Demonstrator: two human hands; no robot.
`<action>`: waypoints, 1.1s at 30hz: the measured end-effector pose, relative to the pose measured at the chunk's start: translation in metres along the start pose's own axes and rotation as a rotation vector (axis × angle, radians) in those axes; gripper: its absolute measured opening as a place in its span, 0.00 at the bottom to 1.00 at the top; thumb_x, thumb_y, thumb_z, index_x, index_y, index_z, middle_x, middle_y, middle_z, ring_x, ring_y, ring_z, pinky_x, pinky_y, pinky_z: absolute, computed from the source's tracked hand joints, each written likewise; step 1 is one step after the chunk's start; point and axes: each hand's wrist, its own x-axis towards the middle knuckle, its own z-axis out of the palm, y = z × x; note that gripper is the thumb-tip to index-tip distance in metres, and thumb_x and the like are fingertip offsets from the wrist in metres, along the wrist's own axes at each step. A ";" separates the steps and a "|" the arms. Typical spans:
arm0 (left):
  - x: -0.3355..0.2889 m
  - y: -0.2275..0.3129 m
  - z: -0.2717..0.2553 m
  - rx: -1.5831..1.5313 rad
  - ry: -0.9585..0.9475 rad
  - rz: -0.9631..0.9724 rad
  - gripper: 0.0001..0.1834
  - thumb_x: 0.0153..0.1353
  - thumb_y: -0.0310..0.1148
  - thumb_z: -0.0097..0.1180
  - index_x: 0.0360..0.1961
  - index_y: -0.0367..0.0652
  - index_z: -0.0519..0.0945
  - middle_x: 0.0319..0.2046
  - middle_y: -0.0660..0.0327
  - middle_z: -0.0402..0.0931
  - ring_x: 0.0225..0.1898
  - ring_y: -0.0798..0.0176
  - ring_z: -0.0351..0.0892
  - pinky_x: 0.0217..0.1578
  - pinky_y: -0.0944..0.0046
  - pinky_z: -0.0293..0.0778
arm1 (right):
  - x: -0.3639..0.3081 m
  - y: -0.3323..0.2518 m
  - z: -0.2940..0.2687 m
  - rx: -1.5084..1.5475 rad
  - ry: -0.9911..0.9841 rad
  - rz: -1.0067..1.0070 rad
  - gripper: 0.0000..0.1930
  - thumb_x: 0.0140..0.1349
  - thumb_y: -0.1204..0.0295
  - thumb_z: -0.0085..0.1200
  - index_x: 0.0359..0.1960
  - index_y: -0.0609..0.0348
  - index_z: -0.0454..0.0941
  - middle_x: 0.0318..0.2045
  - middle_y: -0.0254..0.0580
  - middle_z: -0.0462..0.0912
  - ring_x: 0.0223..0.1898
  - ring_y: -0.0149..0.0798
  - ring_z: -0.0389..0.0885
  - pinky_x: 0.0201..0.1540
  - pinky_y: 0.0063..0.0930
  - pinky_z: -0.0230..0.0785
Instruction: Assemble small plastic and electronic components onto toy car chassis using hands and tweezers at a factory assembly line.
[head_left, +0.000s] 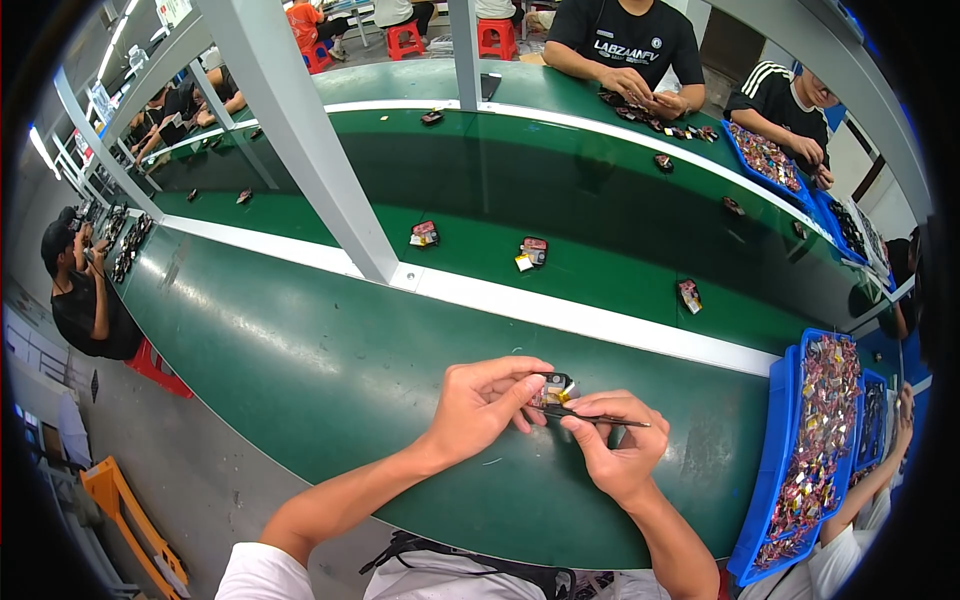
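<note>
Over the green bench top, my left hand (pixel 487 402) grips a small black-cased electronic unit (pixel 553 385) between thumb and fingers. A yellow and silvery part shows inside its casing. Black tweezers (pixel 615 420) lie in my right hand (pixel 622 442), pinched between thumb and fingers. They point left, and their front end reaches the lower edge of the unit. My fingers hide much of the unit, so I cannot tell whether the tips touch a part inside.
A green conveyor belt (pixel 600 276) beyond the white rail carries several similar units, one (pixel 532 253) straight ahead. On the right, a blue bin (pixel 778 470) holds many small wired parts. A grey post (pixel 300 130) rises at left centre. Co-workers sit across and at both sides.
</note>
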 end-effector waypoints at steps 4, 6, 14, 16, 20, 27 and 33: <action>-0.001 0.000 0.001 0.002 -0.005 0.002 0.12 0.72 0.24 0.55 0.52 0.29 0.82 0.38 0.51 0.85 0.30 0.62 0.87 0.26 0.68 0.84 | -0.001 0.000 0.000 -0.012 -0.007 -0.007 0.09 0.51 0.84 0.71 0.33 0.63 0.84 0.33 0.45 0.90 0.14 0.21 0.71 0.16 0.16 0.58; -0.001 -0.001 0.001 0.004 -0.008 0.004 0.12 0.71 0.24 0.55 0.52 0.29 0.82 0.38 0.51 0.85 0.30 0.62 0.87 0.26 0.68 0.84 | -0.001 0.000 0.000 -0.005 -0.002 -0.006 0.09 0.51 0.84 0.71 0.33 0.63 0.84 0.33 0.45 0.90 0.13 0.20 0.71 0.16 0.16 0.58; 0.001 -0.001 0.005 -0.025 -0.014 -0.046 0.12 0.72 0.25 0.56 0.52 0.29 0.82 0.37 0.51 0.85 0.29 0.62 0.87 0.25 0.68 0.84 | -0.002 -0.004 -0.005 -0.050 -0.025 -0.036 0.08 0.51 0.83 0.71 0.29 0.60 0.85 0.29 0.41 0.90 0.14 0.24 0.76 0.16 0.18 0.61; 0.001 -0.001 0.006 -0.045 -0.009 -0.081 0.13 0.72 0.26 0.56 0.52 0.29 0.82 0.37 0.52 0.85 0.29 0.61 0.87 0.25 0.67 0.84 | -0.003 -0.004 -0.003 -0.075 -0.021 -0.092 0.08 0.50 0.84 0.71 0.29 0.59 0.85 0.28 0.41 0.90 0.16 0.26 0.78 0.17 0.19 0.63; 0.004 -0.008 0.009 -0.075 -0.015 -0.116 0.13 0.72 0.26 0.56 0.51 0.29 0.82 0.38 0.51 0.85 0.29 0.61 0.87 0.26 0.68 0.84 | -0.004 -0.003 -0.009 -0.233 -0.059 -0.289 0.10 0.46 0.85 0.69 0.29 0.57 0.86 0.28 0.39 0.89 0.20 0.33 0.83 0.19 0.21 0.68; 0.002 -0.004 0.015 0.029 -0.032 -0.093 0.16 0.67 0.23 0.61 0.55 0.29 0.80 0.36 0.53 0.86 0.30 0.67 0.86 0.28 0.69 0.84 | -0.007 0.001 -0.008 -0.259 -0.036 -0.354 0.14 0.41 0.87 0.67 0.30 0.56 0.87 0.30 0.38 0.89 0.19 0.31 0.82 0.19 0.21 0.66; 0.002 -0.008 0.025 0.033 0.043 -0.076 0.12 0.65 0.21 0.62 0.49 0.28 0.81 0.34 0.54 0.86 0.29 0.69 0.85 0.29 0.70 0.84 | -0.011 -0.001 -0.014 -0.389 -0.123 -0.446 0.17 0.36 0.87 0.66 0.31 0.56 0.85 0.31 0.38 0.89 0.17 0.30 0.77 0.17 0.22 0.61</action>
